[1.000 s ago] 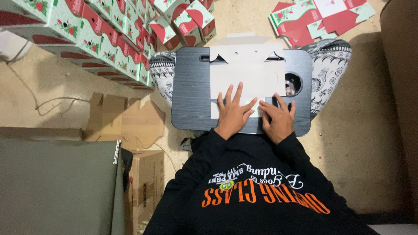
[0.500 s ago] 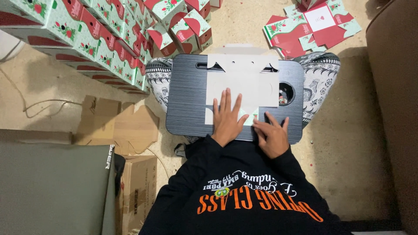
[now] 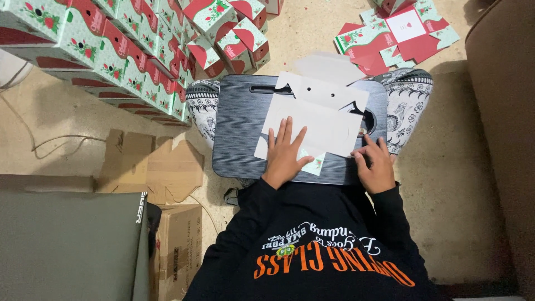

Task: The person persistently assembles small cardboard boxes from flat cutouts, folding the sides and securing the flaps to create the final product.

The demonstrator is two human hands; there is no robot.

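Left hand lay flat, fingers spread, palm down on the near left part of a white flat box blank, gripping nothing. Right hand rested at the blank's near right corner, fingers curled and pressed down on the card edge; cannot tell whether anything was pinched there. Blank lay unfolded, plain side up, across the middle and right of a dark grey lap tray, its far flaps reaching over the tray's far edge, a small green-printed tab showing at its near edge just beside the left hand. Tray sat across the knees, patterned black-and-white trousers showing past its left and right edges. Round cup hole at the tray's right side, partly covered by the blank. Beyond the tray's far left corner, on the floor, rows of folded red-and-green boxes, stacked close together. Beyond the far right corner, a loose pile of flat printed blanks, well apart from the hands. Left of the tray, on the floor, flattened brown cardboard
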